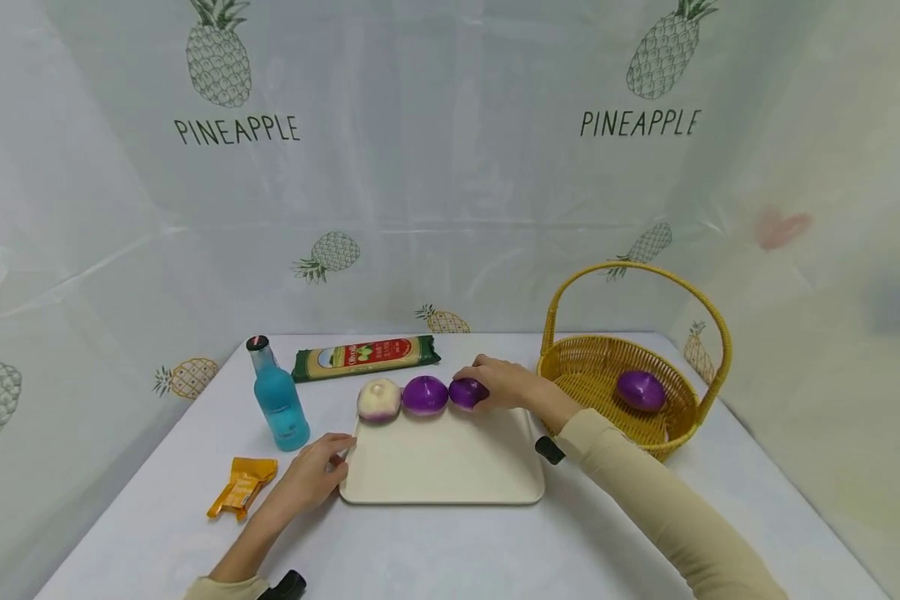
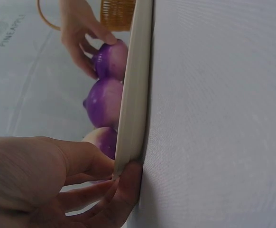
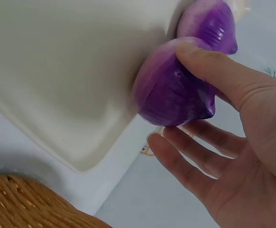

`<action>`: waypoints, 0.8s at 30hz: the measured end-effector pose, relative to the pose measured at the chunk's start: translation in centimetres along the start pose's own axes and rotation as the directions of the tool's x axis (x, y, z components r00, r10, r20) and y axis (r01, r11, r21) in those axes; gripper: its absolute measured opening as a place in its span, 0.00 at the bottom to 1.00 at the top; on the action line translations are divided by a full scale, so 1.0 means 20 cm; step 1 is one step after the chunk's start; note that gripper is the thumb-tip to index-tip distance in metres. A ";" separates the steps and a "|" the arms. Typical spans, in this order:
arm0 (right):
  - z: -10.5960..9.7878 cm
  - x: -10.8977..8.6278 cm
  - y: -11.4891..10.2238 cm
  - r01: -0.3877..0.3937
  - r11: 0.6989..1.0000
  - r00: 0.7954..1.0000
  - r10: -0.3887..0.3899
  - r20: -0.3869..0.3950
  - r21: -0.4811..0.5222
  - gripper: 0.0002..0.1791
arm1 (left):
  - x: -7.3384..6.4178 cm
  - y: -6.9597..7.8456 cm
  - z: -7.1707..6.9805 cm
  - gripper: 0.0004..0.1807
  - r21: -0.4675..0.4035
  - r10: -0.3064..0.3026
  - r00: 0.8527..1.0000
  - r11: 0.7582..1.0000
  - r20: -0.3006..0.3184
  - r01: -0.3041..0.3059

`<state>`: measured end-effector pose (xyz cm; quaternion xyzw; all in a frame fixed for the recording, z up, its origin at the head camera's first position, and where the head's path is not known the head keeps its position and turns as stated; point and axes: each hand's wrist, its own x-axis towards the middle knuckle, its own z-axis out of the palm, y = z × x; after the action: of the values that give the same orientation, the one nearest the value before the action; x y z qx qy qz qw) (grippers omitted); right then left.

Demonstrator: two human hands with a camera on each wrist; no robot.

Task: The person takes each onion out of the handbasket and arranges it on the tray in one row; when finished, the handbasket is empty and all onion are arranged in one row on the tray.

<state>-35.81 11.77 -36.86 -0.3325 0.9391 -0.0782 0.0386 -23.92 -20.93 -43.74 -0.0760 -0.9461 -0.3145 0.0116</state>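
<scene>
Three onions stand in a row along the far edge of a cream tray [image 1: 442,467]. The leftmost is a mostly white onion [image 1: 379,400], the middle one a purple onion [image 1: 425,395]. My right hand [image 1: 504,382] holds the rightmost purple onion [image 3: 169,90], thumb on its near side and fingers beyond it; it touches its neighbour. At the tray's left edge, my left hand [image 1: 315,471] pinches the rim between thumb and fingers, as the left wrist view shows. One more purple onion [image 1: 641,391] lies inside a wicker basket [image 1: 581,358] at the right.
A bottle of blue liquid [image 1: 281,408] stands left of the tray. Behind it lies a green and gold packet [image 1: 366,357]. An orange wrapped snack [image 1: 243,487] rests near my left forearm. The basket's tall handle [image 1: 648,268] arches up beside my right arm.
</scene>
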 end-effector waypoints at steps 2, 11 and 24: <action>0.01 0.01 0.00 -0.008 1.000 1.000 0.008 -0.002 -0.006 0.34 | 0.00 0.00 0.00 0.23 0.002 0.009 1.000 1.000 -0.004 -0.009; 0.03 0.00 0.00 -0.030 0.999 1.000 0.030 -0.003 -0.026 0.35 | 0.01 0.00 0.01 0.22 0.008 0.014 1.000 1.000 0.000 -0.014; -0.13 -0.19 0.04 -0.089 0.994 0.995 0.086 -0.053 -0.062 0.36 | 0.02 -0.01 0.01 0.23 0.025 -0.011 1.000 1.000 0.017 0.011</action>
<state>-33.76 15.03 -34.26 -0.2898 0.9555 -0.0546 0.0074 -24.34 -21.01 -43.99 -0.0735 -0.9505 -0.3018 0.0027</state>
